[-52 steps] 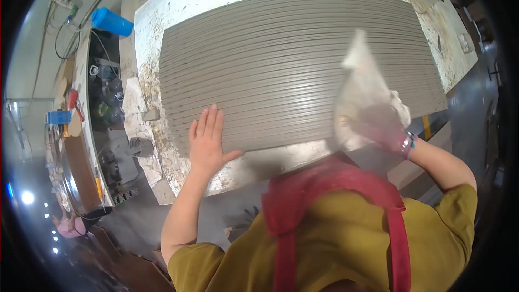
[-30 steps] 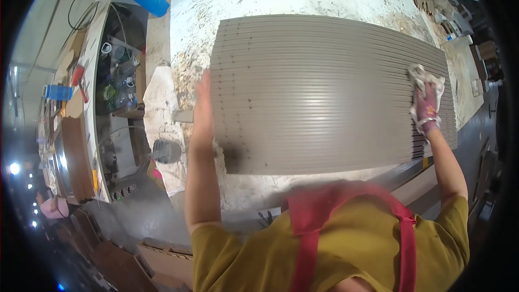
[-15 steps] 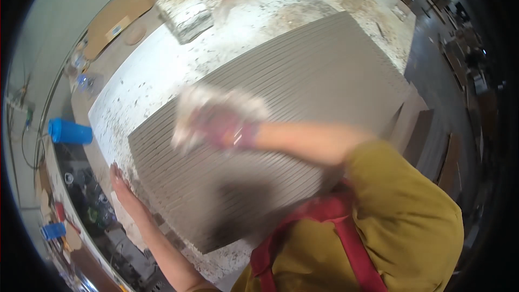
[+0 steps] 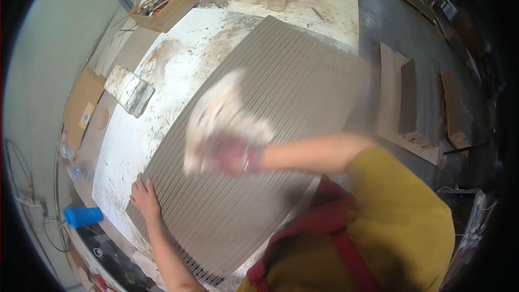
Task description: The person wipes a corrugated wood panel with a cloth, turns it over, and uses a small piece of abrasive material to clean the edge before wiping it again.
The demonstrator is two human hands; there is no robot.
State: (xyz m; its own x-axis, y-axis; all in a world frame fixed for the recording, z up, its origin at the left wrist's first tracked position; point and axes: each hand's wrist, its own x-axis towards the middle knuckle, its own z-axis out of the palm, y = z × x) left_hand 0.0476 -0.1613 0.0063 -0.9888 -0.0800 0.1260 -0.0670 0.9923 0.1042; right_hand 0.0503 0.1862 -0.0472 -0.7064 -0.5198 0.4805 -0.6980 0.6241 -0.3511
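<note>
In the head view, the ridged grey-brown panel (image 4: 319, 70) was seen lying on the stained white table (image 4: 124, 151), slanted from near left to far right. The left hand (image 4: 146, 199), seen beside the panel moments earlier, had been laid on its left edge, fingers outstretched, nothing evidently grasped. A pale cloth (image 4: 219, 108), earlier at the right end, was clutched over the left part by the gloved right hand (image 4: 230, 154). The panel was thus probably being steadied for wiping; cloth contact could not be told through the blur.
</note>
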